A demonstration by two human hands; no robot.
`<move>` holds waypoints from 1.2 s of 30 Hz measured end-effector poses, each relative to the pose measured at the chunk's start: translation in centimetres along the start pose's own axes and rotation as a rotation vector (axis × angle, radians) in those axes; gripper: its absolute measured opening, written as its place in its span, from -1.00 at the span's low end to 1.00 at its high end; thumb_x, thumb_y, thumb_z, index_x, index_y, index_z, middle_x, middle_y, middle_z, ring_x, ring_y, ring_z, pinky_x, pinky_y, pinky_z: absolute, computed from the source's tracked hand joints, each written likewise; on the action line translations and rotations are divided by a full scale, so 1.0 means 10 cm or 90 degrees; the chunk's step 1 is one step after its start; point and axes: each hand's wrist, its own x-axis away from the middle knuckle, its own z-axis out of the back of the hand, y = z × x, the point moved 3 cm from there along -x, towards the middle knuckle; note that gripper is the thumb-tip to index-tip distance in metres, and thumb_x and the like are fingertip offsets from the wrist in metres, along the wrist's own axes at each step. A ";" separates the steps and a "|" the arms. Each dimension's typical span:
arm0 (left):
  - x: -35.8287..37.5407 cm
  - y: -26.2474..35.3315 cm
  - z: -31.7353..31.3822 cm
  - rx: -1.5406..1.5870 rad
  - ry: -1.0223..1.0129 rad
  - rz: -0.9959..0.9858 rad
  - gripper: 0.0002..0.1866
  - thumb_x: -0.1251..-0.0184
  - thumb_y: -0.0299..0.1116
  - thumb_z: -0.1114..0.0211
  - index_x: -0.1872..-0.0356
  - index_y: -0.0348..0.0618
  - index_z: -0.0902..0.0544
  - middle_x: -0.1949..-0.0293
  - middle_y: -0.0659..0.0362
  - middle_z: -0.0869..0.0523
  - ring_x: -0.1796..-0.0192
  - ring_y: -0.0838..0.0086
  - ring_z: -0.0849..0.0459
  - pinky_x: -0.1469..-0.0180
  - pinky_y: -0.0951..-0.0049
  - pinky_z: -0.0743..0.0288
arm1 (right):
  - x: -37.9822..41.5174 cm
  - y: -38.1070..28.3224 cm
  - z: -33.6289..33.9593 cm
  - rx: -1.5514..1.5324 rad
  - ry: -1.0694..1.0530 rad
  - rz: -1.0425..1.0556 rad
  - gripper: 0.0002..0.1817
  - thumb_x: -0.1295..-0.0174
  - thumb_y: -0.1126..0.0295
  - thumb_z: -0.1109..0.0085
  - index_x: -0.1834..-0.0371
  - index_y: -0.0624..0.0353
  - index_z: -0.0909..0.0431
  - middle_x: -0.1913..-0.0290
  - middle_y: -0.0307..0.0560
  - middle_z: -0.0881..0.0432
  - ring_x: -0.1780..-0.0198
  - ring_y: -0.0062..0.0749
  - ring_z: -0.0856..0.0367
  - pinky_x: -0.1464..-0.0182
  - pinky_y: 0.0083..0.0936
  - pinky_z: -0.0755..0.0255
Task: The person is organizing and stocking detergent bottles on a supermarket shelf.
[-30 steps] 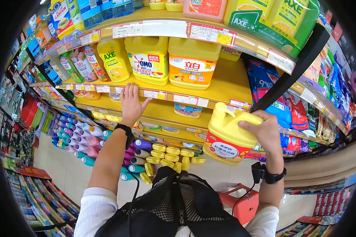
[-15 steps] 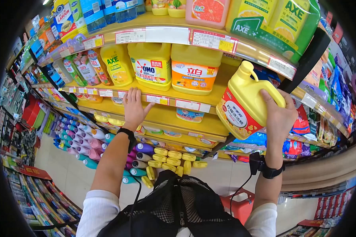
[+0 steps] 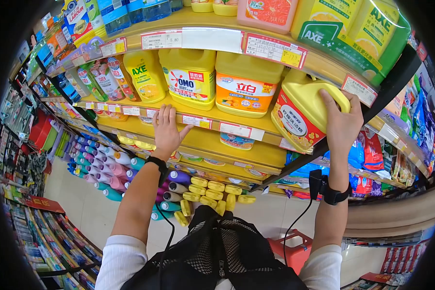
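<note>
My right hand is closed around the handle of a yellow detergent jug with a red and white label. The jug leans at the right end of the middle shelf, its neck hidden under the shelf above. My left hand, fingers spread, rests on the price strip at the front edge of that shelf. Left of the held jug stand an orange-labelled yellow jug, an OMO jug and a yellow AXE bottle.
Large AXE bottles and a pink jug stand on the upper shelf. A dark shelf post is close to my right hand. Below, many bottles and yellow packs stand on the floor, and a red stool is behind me.
The yellow jug has moved back from in front of the shelf into the spot at its right end, its top passing under the upper shelf. My left hand stays on the shelf edge.
</note>
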 end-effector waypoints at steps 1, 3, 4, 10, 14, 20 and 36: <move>0.00 0.00 -0.02 -0.001 0.003 -0.002 -0.16 -0.25 0.21 -0.31 -0.29 -0.32 -0.35 -0.32 -0.05 -0.41 -0.46 0.09 -0.26 -0.47 -0.03 0.00 | -0.01 0.02 -0.01 0.004 -0.003 -0.018 -0.66 -0.13 0.38 -0.52 0.15 0.36 -0.61 0.26 -0.08 -0.71 0.25 -0.50 -0.65 0.15 -0.54 -0.54; 0.00 0.03 -0.04 -0.002 0.007 -0.005 -0.15 -0.24 0.21 -0.32 -0.30 -0.32 -0.34 -0.32 -0.05 -0.40 -0.47 0.09 -0.25 -0.47 -0.04 0.01 | 0.03 0.15 -0.02 -0.014 0.023 0.062 -0.65 -0.24 0.36 -0.41 0.04 0.34 -0.53 0.11 -0.01 -0.66 0.10 -0.43 -0.62 -0.02 -0.48 -0.49; 0.00 0.02 -0.05 -0.002 0.007 -0.007 -0.15 -0.24 0.21 -0.32 -0.30 -0.32 -0.34 -0.33 -0.05 -0.40 -0.47 0.09 -0.24 -0.47 -0.04 0.02 | 0.06 0.27 -0.06 -0.025 0.056 0.106 -0.64 -0.27 0.36 -0.38 0.00 0.33 -0.51 0.08 0.00 -0.65 0.06 -0.43 -0.61 -0.05 -0.47 -0.47; 0.02 0.02 -0.09 0.009 -0.005 0.003 -0.11 -0.24 0.19 -0.33 -0.35 -0.32 -0.28 -0.35 -0.06 -0.35 -0.50 0.07 -0.18 -0.49 -0.08 0.07 | -0.13 0.77 -0.11 -0.062 0.038 -0.001 -0.53 -0.43 0.17 -0.08 -0.15 0.40 -0.47 0.00 0.07 -0.60 -0.02 -0.31 -0.51 -0.16 -0.43 -0.34; 0.03 0.00 -0.17 0.010 0.015 0.004 -0.09 -0.24 0.21 -0.31 -0.37 -0.31 -0.25 -0.38 -0.06 -0.31 -0.54 0.07 -0.11 -0.50 -0.11 0.11 | -0.31 0.87 -0.15 -0.047 0.070 -0.041 -0.52 -0.43 0.22 -0.07 -0.22 0.41 -0.48 -0.16 0.16 -0.59 -0.11 -0.15 -0.52 -0.24 -0.41 -0.30; 0.06 0.01 -0.23 0.021 0.017 0.019 -0.06 -0.26 0.25 -0.25 -0.40 -0.31 -0.19 -0.38 -0.05 -0.28 -0.55 0.03 -0.05 -0.52 -0.14 0.17 | -0.39 1.03 -0.39 -0.148 0.062 -0.045 -0.51 -0.45 0.21 -0.06 -0.25 0.42 -0.48 -0.19 0.09 -0.61 -0.14 -0.24 -0.52 -0.24 -0.44 -0.30; 0.03 0.00 -0.17 0.019 -0.007 0.019 -0.08 -0.24 0.21 -0.30 -0.39 -0.32 -0.22 -0.38 -0.07 -0.29 -0.56 0.03 -0.06 -0.54 -0.12 0.17 | -0.13 1.25 -0.44 -0.100 0.010 -0.029 -0.47 -0.53 0.11 0.10 -0.27 0.42 -0.38 -0.13 0.29 -0.58 -0.08 -0.02 -0.56 -0.20 -0.32 -0.35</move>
